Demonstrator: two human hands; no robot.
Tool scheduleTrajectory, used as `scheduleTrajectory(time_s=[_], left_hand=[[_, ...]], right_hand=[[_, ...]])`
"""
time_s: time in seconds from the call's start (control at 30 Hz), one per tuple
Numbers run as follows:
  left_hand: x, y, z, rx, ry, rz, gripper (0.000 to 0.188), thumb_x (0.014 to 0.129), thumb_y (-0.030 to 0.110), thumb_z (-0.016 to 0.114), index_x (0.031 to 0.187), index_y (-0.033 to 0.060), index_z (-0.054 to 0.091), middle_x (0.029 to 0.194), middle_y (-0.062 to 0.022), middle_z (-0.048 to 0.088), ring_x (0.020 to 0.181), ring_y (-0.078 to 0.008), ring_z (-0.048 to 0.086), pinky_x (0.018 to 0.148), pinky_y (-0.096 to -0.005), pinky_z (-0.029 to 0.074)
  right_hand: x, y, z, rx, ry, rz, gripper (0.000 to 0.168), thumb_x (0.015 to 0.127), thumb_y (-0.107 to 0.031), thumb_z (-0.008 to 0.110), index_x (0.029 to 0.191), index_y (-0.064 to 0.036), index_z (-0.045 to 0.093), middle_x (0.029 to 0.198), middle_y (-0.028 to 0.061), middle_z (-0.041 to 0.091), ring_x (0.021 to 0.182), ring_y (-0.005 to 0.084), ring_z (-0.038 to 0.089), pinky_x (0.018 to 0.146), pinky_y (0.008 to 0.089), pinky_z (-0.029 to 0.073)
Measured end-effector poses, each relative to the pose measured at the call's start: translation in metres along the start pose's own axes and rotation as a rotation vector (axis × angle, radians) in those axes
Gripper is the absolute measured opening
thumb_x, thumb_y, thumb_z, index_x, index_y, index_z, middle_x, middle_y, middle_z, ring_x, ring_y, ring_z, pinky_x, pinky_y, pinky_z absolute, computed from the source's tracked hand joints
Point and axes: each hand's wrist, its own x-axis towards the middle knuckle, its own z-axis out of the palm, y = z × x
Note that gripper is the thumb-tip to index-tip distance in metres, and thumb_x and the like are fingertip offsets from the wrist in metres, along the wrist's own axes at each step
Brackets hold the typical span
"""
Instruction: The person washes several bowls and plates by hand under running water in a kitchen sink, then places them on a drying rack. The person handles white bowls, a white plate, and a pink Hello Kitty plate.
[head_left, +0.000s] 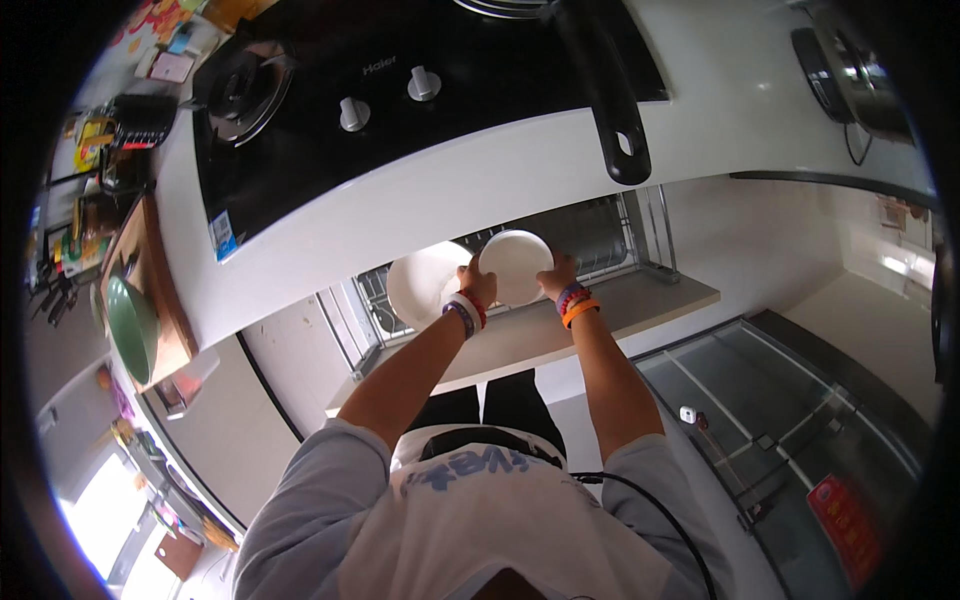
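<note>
A white bowl (516, 267) is held between my two hands above an open pull-out drawer with a wire rack (626, 225). My left hand (478, 283) grips its left rim, and my right hand (556, 276) grips its right rim. Just left of it, a larger white bowl or plate (420, 283) lies in the rack, partly behind my left hand. The wooden-edged drawer front (637, 306) is on my side of the rack. Bracelets are on both wrists.
Above the drawer runs the white countertop (375, 199) with a black gas hob (315, 150); a black pan handle (619, 142) sticks out over its edge. A green bowl (131, 330) stands on a wooden board (176, 337) at left. A glass-panelled door (720, 382) is at right.
</note>
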Motion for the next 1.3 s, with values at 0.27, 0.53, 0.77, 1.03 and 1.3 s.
scheduleTrajectory(time_s=[0.27, 0.53, 0.77, 1.03, 1.3], left_hand=[[-0.011, 0.016, -0.009, 0.109, -0.076, -0.109, 0.063, 0.072, 0.023, 0.057, 0.13, 0.0122, 0.036, 0.116, -0.0226, 0.039, 0.103, -0.0365, 0.048, 0.089, -0.0385, 0.042], [-0.073, 0.034, -0.101, -0.021, -0.015, 0.063, 0.043, 0.077, 0.024, 0.062, 0.108, -0.0034, 0.051, 0.098, -0.0157, 0.059, 0.088, -0.0248, 0.058, 0.076, -0.0322, 0.047], [-0.207, -0.042, -0.244, -0.437, 0.222, 0.113, 0.022, 0.089, 0.01, 0.046, 0.107, 0.0002, 0.052, 0.094, -0.0094, 0.059, 0.084, -0.0155, 0.059, 0.073, -0.0276, 0.049], [-0.382, -0.309, -0.249, -0.281, 0.749, -0.414, 0.02, 0.083, 0.01, 0.049, 0.098, -0.0007, 0.055, 0.084, -0.0119, 0.062, 0.072, -0.0189, 0.06, 0.064, -0.0292, 0.049], [-0.551, -0.423, -0.198, -0.457, 0.709, -0.854, 0.021, 0.076, 0.014, 0.051, 0.092, 0.0038, 0.061, 0.089, -0.0171, 0.062, 0.087, -0.0299, 0.059, 0.078, -0.0348, 0.046]], right_hand=[[0.003, 0.0, -0.011, 0.034, -0.181, -0.007, 0.051, 0.054, -0.016, 0.068, 0.101, -0.002, 0.055, 0.1, 0.0224, 0.054, 0.092, 0.0379, 0.053, 0.078, 0.0418, 0.046], [0.01, 0.057, -0.054, 0.221, -0.291, 0.083, 0.065, 0.069, -0.031, 0.072, 0.121, -0.006, 0.043, 0.12, 0.0132, 0.047, 0.106, 0.0226, 0.048, 0.08, 0.0361, 0.045], [-0.05, -0.022, -0.133, 0.269, -0.698, 0.215, 0.023, 0.082, -0.032, 0.057, 0.086, -0.009, 0.056, 0.065, 0.0009, 0.055, 0.048, 0.01, 0.049, 0.039, 0.021, 0.037], [-0.132, -0.025, -0.037, 0.613, -0.753, 0.828, 0.057, 0.081, -0.05, 0.051, 0.088, 0.006, 0.053, 0.078, 0.0159, 0.061, 0.056, 0.0237, 0.052, 0.052, 0.0287, 0.046], [-0.093, -0.018, 0.011, 0.959, -0.184, 0.54, 0.042, 0.082, -0.036, 0.049, 0.091, 0.005, 0.056, 0.084, 0.0159, 0.059, 0.069, 0.0276, 0.058, 0.057, 0.0324, 0.054]])
